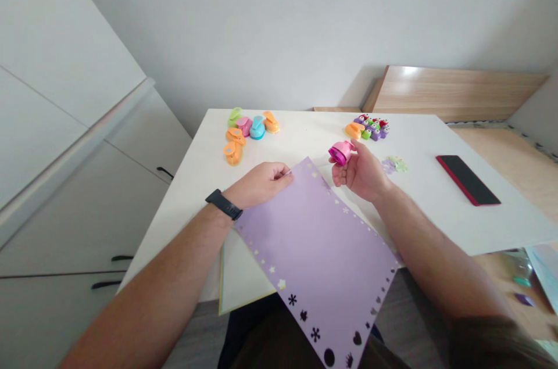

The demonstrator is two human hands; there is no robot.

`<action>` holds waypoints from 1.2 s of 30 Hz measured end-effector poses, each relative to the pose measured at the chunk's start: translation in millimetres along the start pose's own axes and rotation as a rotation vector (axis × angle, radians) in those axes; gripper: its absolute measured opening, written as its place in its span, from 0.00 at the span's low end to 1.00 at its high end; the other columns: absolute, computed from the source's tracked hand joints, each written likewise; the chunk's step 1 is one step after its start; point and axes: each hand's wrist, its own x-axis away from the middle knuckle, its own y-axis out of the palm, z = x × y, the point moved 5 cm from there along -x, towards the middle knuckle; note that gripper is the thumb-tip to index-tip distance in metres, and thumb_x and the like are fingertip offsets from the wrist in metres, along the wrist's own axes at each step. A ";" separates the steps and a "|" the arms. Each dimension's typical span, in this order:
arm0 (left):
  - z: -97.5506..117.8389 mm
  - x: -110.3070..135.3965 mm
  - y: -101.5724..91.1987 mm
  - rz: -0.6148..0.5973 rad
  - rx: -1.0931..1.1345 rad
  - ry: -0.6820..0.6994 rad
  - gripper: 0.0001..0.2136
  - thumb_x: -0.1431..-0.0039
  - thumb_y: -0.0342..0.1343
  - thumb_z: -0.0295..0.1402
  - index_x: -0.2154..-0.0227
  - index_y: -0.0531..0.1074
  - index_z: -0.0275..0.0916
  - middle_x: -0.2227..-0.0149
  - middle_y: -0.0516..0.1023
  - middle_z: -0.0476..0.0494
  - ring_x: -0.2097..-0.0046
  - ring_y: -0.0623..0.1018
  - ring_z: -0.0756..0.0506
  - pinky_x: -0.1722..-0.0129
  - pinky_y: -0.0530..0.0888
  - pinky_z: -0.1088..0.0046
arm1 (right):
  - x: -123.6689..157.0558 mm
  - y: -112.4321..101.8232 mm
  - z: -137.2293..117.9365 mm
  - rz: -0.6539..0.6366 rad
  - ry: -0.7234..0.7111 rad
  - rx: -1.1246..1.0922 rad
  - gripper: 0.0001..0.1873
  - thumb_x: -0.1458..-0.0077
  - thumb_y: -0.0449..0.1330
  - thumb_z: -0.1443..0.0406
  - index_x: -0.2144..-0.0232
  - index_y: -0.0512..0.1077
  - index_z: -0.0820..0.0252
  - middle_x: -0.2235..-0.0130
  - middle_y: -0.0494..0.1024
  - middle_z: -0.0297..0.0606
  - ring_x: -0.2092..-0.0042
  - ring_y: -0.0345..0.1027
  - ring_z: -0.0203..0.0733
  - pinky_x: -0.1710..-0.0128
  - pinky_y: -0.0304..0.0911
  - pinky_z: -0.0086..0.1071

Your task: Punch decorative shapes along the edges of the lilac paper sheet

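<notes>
A sheet of purple paper (322,241) slants across the near table edge, with shapes such as hearts, flowers and an oval cut out along its borders. My left hand (272,180) pinches its upper left edge between thumb and fingers; a dark band sits on that wrist. Just beyond the sheet's far corner, my right hand (360,171) holds a pink craft punch (341,153) tilted, its darker magenta end toward the left. The punch is apart from the paper.
Several colourful craft punches (257,128) stand at the table's back left. Small owl-like punches (375,128) and an orange punch (354,131) are at back right. Paper cut-outs (396,164) lie by my right wrist. A dark red-edged case (468,179) rests farther right. Yellow-edged paper (244,282) lies beneath the purple sheet.
</notes>
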 end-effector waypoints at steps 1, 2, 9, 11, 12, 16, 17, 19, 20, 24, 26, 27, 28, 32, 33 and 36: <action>0.1 0.1 0.3 -0.003 0.003 -0.001 0.19 0.36 0.54 0.51 0.66 0.75 0.38 0.71 0.77 0.49 0.70 0.71 0.48 0.70 0.65 0.72 | -0.2 -1.0 -0.4 0.007 0.002 -0.010 0.34 0.36 0.49 0.40 0.68 0.78 0.62 0.75 0.79 0.43 0.77 0.71 0.42 0.74 0.68 0.35; 0.1 0.1 0.4 -0.004 0.004 -0.001 0.19 0.36 0.54 0.51 0.66 0.75 0.38 0.71 0.77 0.49 0.70 0.71 0.48 0.70 0.65 0.72 | -0.3 -1.8 -0.9 0.014 0.004 -0.021 0.33 0.36 0.49 0.40 0.68 0.78 0.62 0.76 0.79 0.43 0.78 0.70 0.42 0.75 0.68 0.35; -1.3 -0.1 0.2 -0.001 -0.024 0.008 0.19 0.35 0.53 0.51 0.66 0.75 0.38 0.71 0.77 0.49 0.71 0.72 0.48 0.71 0.65 0.72 | 1.4 -1.3 -3.0 0.051 0.047 -0.082 0.30 0.37 0.50 0.42 0.69 0.77 0.61 0.80 0.75 0.40 0.79 0.66 0.41 0.78 0.63 0.34; -1.5 -0.3 0.3 -0.005 -0.030 0.008 0.19 0.34 0.53 0.50 0.66 0.75 0.38 0.70 0.77 0.48 0.70 0.72 0.48 0.70 0.65 0.72 | 2.2 -0.7 -3.4 0.058 0.061 -0.099 0.29 0.37 0.51 0.44 0.69 0.77 0.61 0.80 0.74 0.39 0.79 0.64 0.40 0.79 0.62 0.33; -1.6 -0.3 0.3 -0.006 -0.034 0.008 0.18 0.34 0.53 0.50 0.65 0.75 0.38 0.70 0.77 0.48 0.70 0.72 0.48 0.70 0.65 0.72 | 2.4 -0.6 -3.6 0.059 0.066 -0.109 0.28 0.38 0.52 0.44 0.70 0.77 0.61 0.80 0.74 0.39 0.79 0.63 0.40 0.79 0.61 0.33; -1.7 -0.4 -0.3 -0.007 -0.045 0.008 0.18 0.34 0.53 0.50 0.65 0.75 0.38 0.70 0.78 0.48 0.69 0.73 0.47 0.70 0.65 0.72 | 2.6 -0.9 -4.5 0.046 0.062 -0.121 0.25 0.40 0.54 0.46 0.70 0.76 0.60 0.81 0.71 0.37 0.79 0.61 0.39 0.79 0.58 0.32; -1.7 -0.4 -0.5 -0.006 -0.048 0.011 0.18 0.34 0.53 0.50 0.65 0.75 0.38 0.70 0.78 0.48 0.69 0.73 0.47 0.70 0.66 0.72 | 2.7 -0.9 -4.7 0.038 0.056 -0.114 0.25 0.40 0.54 0.46 0.70 0.76 0.60 0.81 0.70 0.36 0.79 0.61 0.39 0.79 0.57 0.32; -1.9 -0.4 -1.1 -0.001 -0.053 0.018 0.18 0.34 0.53 0.50 0.65 0.75 0.38 0.70 0.78 0.48 0.69 0.73 0.47 0.70 0.66 0.72 | 2.9 -0.6 -5.1 0.018 0.043 -0.095 0.25 0.40 0.54 0.45 0.70 0.75 0.59 0.82 0.69 0.35 0.80 0.59 0.40 0.79 0.55 0.32; -2.1 -0.4 -1.3 0.002 -0.057 0.021 0.19 0.34 0.53 0.50 0.65 0.75 0.38 0.70 0.78 0.47 0.69 0.73 0.47 0.70 0.66 0.72 | 3.1 -0.2 -5.3 0.006 0.037 -0.088 0.24 0.40 0.54 0.46 0.70 0.75 0.58 0.82 0.68 0.35 0.80 0.58 0.40 0.80 0.54 0.33; -2.1 -0.3 -1.8 0.010 -0.062 0.023 0.19 0.34 0.53 0.50 0.65 0.76 0.38 0.70 0.78 0.47 0.68 0.74 0.46 0.70 0.66 0.72 | 4.6 1.9 -6.5 -0.024 0.026 -0.102 0.22 0.39 0.53 0.48 0.71 0.74 0.58 0.84 0.64 0.33 0.82 0.53 0.39 0.81 0.49 0.32; -1.6 -0.2 -1.7 0.008 -0.063 0.019 0.19 0.34 0.53 0.50 0.65 0.76 0.38 0.70 0.78 0.47 0.68 0.74 0.46 0.69 0.66 0.72 | 5.6 2.8 -7.4 -0.035 0.031 -0.124 0.23 0.39 0.52 0.48 0.71 0.73 0.58 0.85 0.62 0.31 0.83 0.52 0.38 0.82 0.48 0.31; -1.4 -0.2 -1.6 0.007 -0.063 0.018 0.19 0.34 0.53 0.50 0.65 0.76 0.38 0.70 0.78 0.47 0.68 0.74 0.46 0.69 0.66 0.72 | 6.1 3.4 -8.0 -0.046 0.035 -0.134 0.23 0.38 0.52 0.48 0.71 0.73 0.58 0.85 0.62 0.31 0.83 0.51 0.37 0.82 0.48 0.31; -1.1 -0.2 -1.5 0.007 -0.063 0.016 0.19 0.34 0.53 0.50 0.65 0.76 0.38 0.69 0.78 0.47 0.68 0.74 0.46 0.69 0.66 0.72 | 6.5 4.2 -8.4 -0.061 0.042 -0.143 0.24 0.37 0.51 0.48 0.71 0.73 0.59 0.85 0.61 0.31 0.83 0.51 0.37 0.83 0.48 0.31; -1.4 -0.5 -1.6 0.008 -0.050 0.016 0.19 0.34 0.53 0.50 0.65 0.76 0.37 0.70 0.78 0.48 0.68 0.74 0.47 0.69 0.66 0.73 | 7.8 6.3 -10.0 -0.098 0.056 -0.166 0.26 0.33 0.44 0.51 0.72 0.72 0.60 0.85 0.61 0.31 0.84 0.51 0.37 0.83 0.48 0.31; -1.6 -0.6 -1.8 0.008 -0.041 0.019 0.19 0.34 0.53 0.50 0.65 0.76 0.37 0.70 0.78 0.48 0.68 0.74 0.47 0.69 0.66 0.73 | 7.9 6.0 -10.5 -0.091 0.049 -0.165 0.27 0.33 0.44 0.51 0.72 0.72 0.60 0.85 0.61 0.32 0.84 0.52 0.37 0.83 0.48 0.31; -0.8 -0.1 -2.4 -0.016 -0.002 0.051 0.18 0.36 0.56 0.50 0.66 0.76 0.37 0.71 0.77 0.49 0.69 0.73 0.48 0.69 0.66 0.74 | 7.4 3.0 -12.6 -0.033 -0.006 -0.150 0.27 0.34 0.44 0.51 0.71 0.73 0.60 0.85 0.64 0.34 0.83 0.55 0.38 0.82 0.50 0.31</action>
